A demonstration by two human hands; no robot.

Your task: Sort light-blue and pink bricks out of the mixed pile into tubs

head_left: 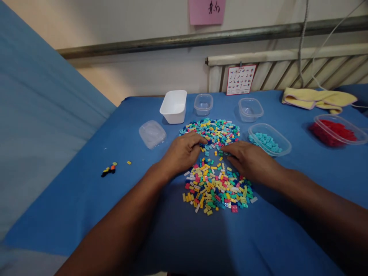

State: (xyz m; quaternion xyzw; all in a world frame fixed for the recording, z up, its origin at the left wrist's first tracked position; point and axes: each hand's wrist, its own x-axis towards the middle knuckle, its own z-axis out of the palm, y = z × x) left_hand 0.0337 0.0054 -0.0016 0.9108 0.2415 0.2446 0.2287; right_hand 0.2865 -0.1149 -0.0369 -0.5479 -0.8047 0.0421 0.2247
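Observation:
Many small plastic building bricks in mixed colours lie in two joined heaps, a far heap (218, 128) with much turquoise and a near heap (215, 188) with much yellow. My left hand (184, 150) rests at the left edge between the heaps, its index finger stretched onto the bricks and the thumb apart below. My right hand (247, 158) comes in from the right, index finger reaching to the bricks, thumb apart beneath it. No brick shows in the grasp of either hand; the other fingers are partly hidden.
Behind the heaps stand a white tub (174, 107) and clear containers (203, 104) (250, 110). Turquoise bricks fill a clear box (283, 143) at right; farther right is a box of red bricks (336, 130). A lid (152, 134), some loose bricks (109, 169) and a yellow cloth (316, 99) lie around.

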